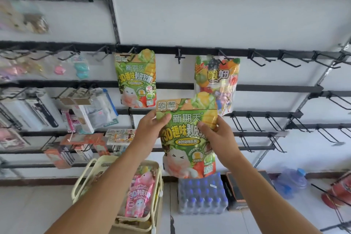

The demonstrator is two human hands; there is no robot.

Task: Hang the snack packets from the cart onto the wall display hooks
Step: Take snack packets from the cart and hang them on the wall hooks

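Two hands grip one green snack packet (188, 138): left hand (150, 129) and right hand (218, 137) pinch its upper edges with closed fingers, keeping it upright, probably to meet a hook. Below the packet, the cream cart (91, 169) holds a pink packet (140, 195).

A white wall (190, 17) carries rows of black rails (266, 87) under even, bright light. Below lies a pale floor (34, 207) — on it a shrink-wrapped pack of water bottles (202, 195), a dark cardboard box (235, 192) just beside it, and a large blue jug (292, 180) near the wall.
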